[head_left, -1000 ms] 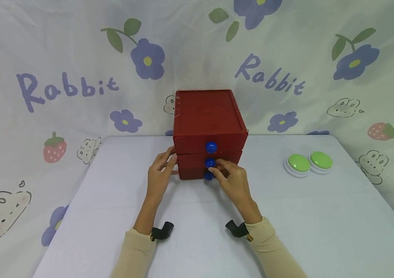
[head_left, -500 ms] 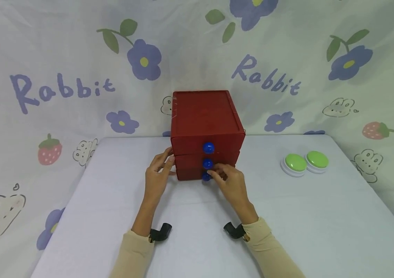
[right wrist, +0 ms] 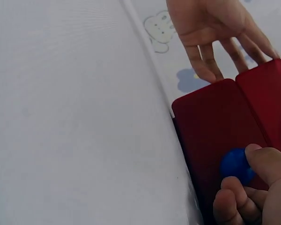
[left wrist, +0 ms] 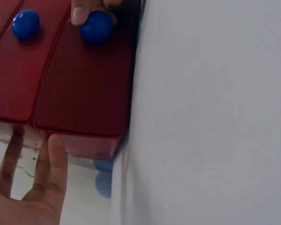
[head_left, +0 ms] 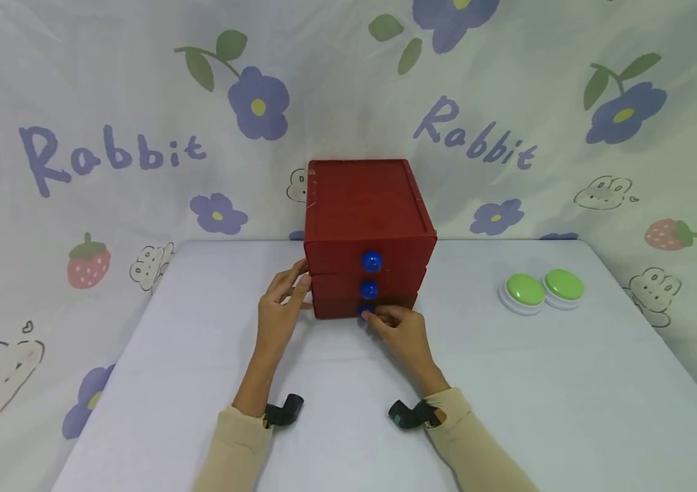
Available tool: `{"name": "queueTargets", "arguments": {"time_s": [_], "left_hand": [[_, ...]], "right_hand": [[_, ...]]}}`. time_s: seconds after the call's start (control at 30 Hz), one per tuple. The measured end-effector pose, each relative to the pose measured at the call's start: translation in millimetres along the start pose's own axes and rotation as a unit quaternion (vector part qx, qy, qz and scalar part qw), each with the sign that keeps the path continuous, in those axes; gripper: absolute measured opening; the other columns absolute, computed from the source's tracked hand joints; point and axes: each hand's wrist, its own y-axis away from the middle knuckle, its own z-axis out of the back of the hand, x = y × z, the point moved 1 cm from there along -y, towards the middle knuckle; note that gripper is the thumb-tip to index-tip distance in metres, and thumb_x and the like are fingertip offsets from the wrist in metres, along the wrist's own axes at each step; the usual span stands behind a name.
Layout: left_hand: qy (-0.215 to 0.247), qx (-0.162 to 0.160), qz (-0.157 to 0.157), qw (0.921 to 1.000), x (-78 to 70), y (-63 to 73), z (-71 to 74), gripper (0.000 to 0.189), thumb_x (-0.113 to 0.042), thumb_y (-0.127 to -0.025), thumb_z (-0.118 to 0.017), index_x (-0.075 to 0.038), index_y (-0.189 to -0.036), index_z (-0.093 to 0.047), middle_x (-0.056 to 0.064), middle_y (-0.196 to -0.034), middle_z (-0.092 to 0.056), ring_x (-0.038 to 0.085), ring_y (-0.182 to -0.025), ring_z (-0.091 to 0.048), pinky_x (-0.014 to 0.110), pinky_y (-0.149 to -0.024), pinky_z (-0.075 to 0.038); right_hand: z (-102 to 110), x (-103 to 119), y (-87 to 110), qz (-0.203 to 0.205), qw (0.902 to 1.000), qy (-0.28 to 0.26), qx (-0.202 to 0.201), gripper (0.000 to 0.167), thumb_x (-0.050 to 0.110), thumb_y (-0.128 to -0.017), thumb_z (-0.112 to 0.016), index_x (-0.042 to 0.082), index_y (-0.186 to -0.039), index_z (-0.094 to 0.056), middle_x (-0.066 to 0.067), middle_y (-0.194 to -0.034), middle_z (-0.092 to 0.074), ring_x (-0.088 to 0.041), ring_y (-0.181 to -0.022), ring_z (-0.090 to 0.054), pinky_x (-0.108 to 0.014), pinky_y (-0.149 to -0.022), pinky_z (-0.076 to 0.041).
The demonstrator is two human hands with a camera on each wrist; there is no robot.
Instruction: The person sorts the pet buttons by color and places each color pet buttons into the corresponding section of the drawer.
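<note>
A red drawer cabinet [head_left: 361, 201] with three stacked drawers stands at the back of the table, each drawer front bearing a round blue knob. My right hand [head_left: 402, 336] pinches the bottom knob [right wrist: 234, 164] between thumb and fingers. Above it, the middle knob [head_left: 369, 290] and the top knob [head_left: 372, 261] are untouched. My left hand [head_left: 277, 314] rests its extended fingertips along the cabinet's left side, as the left wrist view also shows. All the drawer fronts appear flush, with the bottom drawer [left wrist: 82, 84] in line with the one above.
Two green push buttons with white bases, a nearer one [head_left: 524, 292] and a farther one [head_left: 564, 283], sit side by side on the right of the white table [head_left: 336, 424]. A printed cloth backdrop [head_left: 336, 82] hangs right behind the cabinet.
My right hand has slid down from beside the middle knob to the bottom knob and now pinches it. The left hand stays at the cabinet's side, and the drawers look unmoved.
</note>
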Motion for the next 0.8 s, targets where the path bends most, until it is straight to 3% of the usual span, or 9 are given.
{"name": "queueTargets", "arguments": {"time_s": [0.13, 0.43, 0.6, 0.8], "left_hand": [[-0.004, 0.002, -0.001, 1.0000, 0.9, -0.5, 0.2, 0.040, -0.026, -0.101, -0.062, -0.017, -0.141, -0.060, 0.002, -0.126, -0.061, 0.028, -0.098, -0.064, 0.050, -0.075, -0.059], [0.005, 0.015, -0.010, 0.9998, 1.9, -1.1, -0.9, 0.041, -0.025, -0.101, -0.063, -0.017, -0.141, -0.059, 0.003, -0.129, -0.060, 0.031, -0.097, -0.064, 0.051, -0.075, -0.060], [0.003, 0.012, -0.013, 0.9998, -0.2, -0.8, -0.7, 0.040, -0.023, -0.101, -0.062, -0.016, -0.141, -0.059, 0.004, -0.129, -0.060, 0.038, -0.099, -0.062, 0.054, -0.075, -0.058], [-0.001, 0.008, -0.008, 0.9999, -1.1, 0.3, 1.2, 0.040, -0.021, -0.101, -0.062, -0.015, -0.141, -0.059, 0.005, -0.129, -0.060, 0.025, -0.096, -0.065, 0.052, -0.076, -0.059]], "right_hand": [[-0.5, 0.4, 3.5, -0.019, 0.9996, -0.018, -0.004, 0.019, 0.024, -0.083, -0.084, 0.007, -0.089, -0.079, 0.003, -0.069, -0.068, -0.010, -0.059, -0.060, -0.020, -0.053, -0.049], [3.1, 3.4, 23.7, 0.009, 0.9999, 0.003, -0.014, 0.018, 0.020, -0.083, -0.084, 0.005, -0.090, -0.079, 0.004, -0.072, -0.067, -0.009, -0.063, -0.059, -0.019, -0.054, -0.051], [3.6, 7.7, 37.0, 0.013, 0.9998, -0.001, -0.013, 0.019, 0.022, -0.084, -0.084, 0.005, -0.091, -0.079, 0.006, -0.071, -0.066, -0.008, -0.062, -0.059, -0.020, -0.054, -0.052], [3.3, 13.4, 51.6, 0.042, 0.9987, 0.026, -0.015, 0.015, 0.019, -0.083, -0.084, 0.006, -0.089, -0.078, 0.009, -0.071, -0.063, -0.006, -0.062, -0.057, -0.020, -0.054, -0.053]]}}
